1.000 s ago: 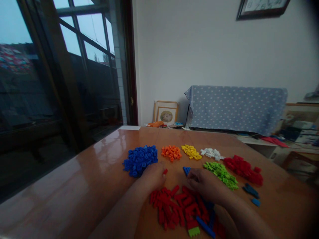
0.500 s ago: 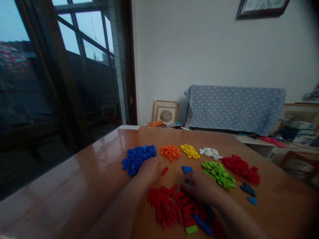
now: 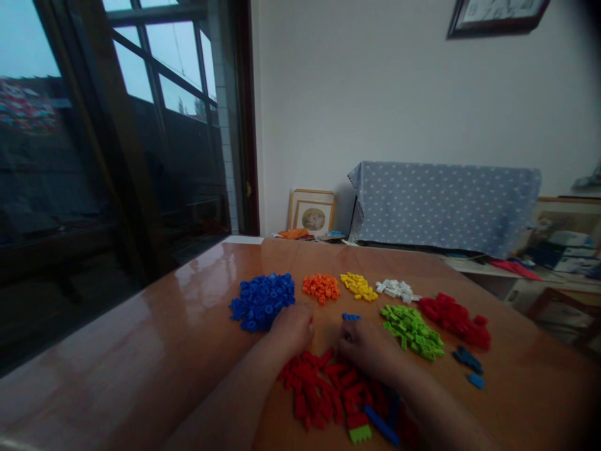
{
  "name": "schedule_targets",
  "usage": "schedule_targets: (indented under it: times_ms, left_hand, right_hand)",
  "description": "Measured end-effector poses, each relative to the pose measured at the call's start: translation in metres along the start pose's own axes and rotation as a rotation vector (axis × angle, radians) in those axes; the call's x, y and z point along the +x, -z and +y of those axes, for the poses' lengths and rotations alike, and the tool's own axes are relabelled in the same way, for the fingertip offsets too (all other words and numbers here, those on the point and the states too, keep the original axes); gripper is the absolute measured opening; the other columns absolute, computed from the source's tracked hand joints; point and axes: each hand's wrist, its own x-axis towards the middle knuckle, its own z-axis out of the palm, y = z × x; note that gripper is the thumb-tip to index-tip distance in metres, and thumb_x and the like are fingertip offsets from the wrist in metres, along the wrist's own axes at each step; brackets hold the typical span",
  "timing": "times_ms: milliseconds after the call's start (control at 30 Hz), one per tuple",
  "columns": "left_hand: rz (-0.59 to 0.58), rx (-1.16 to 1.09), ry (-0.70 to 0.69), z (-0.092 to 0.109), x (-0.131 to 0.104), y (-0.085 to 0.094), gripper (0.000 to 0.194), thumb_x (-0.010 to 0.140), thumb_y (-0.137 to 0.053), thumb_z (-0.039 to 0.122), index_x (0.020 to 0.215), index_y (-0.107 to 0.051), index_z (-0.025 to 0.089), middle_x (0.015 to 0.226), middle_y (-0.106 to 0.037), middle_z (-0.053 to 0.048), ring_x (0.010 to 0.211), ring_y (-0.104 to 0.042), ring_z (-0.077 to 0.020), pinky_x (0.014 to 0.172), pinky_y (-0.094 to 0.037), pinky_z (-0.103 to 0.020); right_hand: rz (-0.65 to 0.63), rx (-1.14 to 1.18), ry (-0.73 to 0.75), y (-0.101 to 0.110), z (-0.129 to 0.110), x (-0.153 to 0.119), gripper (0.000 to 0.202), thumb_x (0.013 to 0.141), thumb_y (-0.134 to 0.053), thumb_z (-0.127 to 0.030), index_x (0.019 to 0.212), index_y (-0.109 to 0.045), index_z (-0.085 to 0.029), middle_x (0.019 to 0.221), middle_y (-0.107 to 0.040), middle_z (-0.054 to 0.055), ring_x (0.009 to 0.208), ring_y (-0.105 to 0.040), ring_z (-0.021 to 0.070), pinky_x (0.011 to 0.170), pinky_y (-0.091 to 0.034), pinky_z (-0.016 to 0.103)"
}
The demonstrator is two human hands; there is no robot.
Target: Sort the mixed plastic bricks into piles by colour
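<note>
My left hand [image 3: 292, 327] is closed beside the blue pile, and a bit of a red brick [image 3: 310, 320] shows at its fingertips. My right hand [image 3: 369, 346] is curled over the far right side of a heap of long red bricks [image 3: 314, 388]; what its fingers hold, if anything, is hidden. Just beyond the right hand lie a few blue bricks [image 3: 350, 317], partly covered by it. Close to my left hand is the pile of round blue bricks [image 3: 263, 300]. A long blue brick [image 3: 382, 426] and a lime-green brick [image 3: 360, 433] lie at the heap's near edge.
Across the table [image 3: 188, 326] are piles of orange bricks [image 3: 321, 287], yellow bricks [image 3: 359, 286], white bricks [image 3: 395, 289], lime-green bricks [image 3: 413, 331] and red bricks [image 3: 454, 319]. Dark blue pieces [image 3: 467, 358] lie at the right. A cloth-covered object [image 3: 446, 203] stands behind the table.
My left hand has moved slightly right and nearer, onto the red brick that lay alone on the table. My right hand has shifted a little, covering more of the blue bricks.
</note>
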Motion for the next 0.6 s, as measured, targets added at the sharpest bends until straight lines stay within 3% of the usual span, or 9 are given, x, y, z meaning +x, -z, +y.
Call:
schedule_targets:
  times_ms: [200,333,500,600]
  left_hand:
    - [0.05,-0.096,-0.144,0.003,-0.004,0.005,0.018,0.079,-0.049,0.016,0.091,-0.062,0.018,0.101,-0.065,-0.008,0.093,-0.059,-0.0201,0.078,-0.044,-0.027]
    - [-0.014,-0.201,-0.268,0.01,-0.009,0.004,0.021,0.078,-0.048,0.015,0.092,-0.064,0.02,0.099,-0.066,-0.006,0.089,-0.059,-0.0182,0.074,-0.043,-0.025]
    - [-0.096,-0.268,-0.276,0.014,-0.014,0.0,0.013,0.078,-0.052,0.025,0.085,-0.063,0.022,0.087,-0.066,-0.001,0.077,-0.059,-0.0162,0.063,-0.039,-0.023]
    - [-0.173,-0.281,-0.273,0.015,-0.017,-0.002,0.013,0.076,-0.056,0.03,0.083,-0.064,0.024,0.08,-0.066,0.001,0.07,-0.057,-0.015,0.054,-0.034,-0.023]
  right_hand:
    - [0.067,0.095,0.005,0.006,0.01,0.003,0.02,0.088,-0.048,-0.028,0.081,-0.064,-0.018,0.074,-0.065,0.002,0.066,-0.053,0.0127,0.058,-0.026,0.024]
    - [-0.035,0.078,0.016,0.013,0.017,-0.006,0.017,0.084,-0.054,-0.03,0.08,-0.067,-0.02,0.073,-0.066,0.002,0.063,-0.054,0.0131,0.055,-0.024,0.025]
    - [-0.13,0.054,0.024,0.021,0.012,-0.018,0.018,0.079,-0.062,-0.036,0.089,-0.07,-0.024,0.077,-0.068,0.001,0.067,-0.058,0.0152,0.055,-0.026,0.025]
    - [-0.112,-0.002,0.006,0.02,0.008,-0.018,0.014,0.079,-0.062,-0.033,0.084,-0.069,-0.023,0.079,-0.068,0.002,0.071,-0.059,0.0159,0.057,-0.027,0.025]
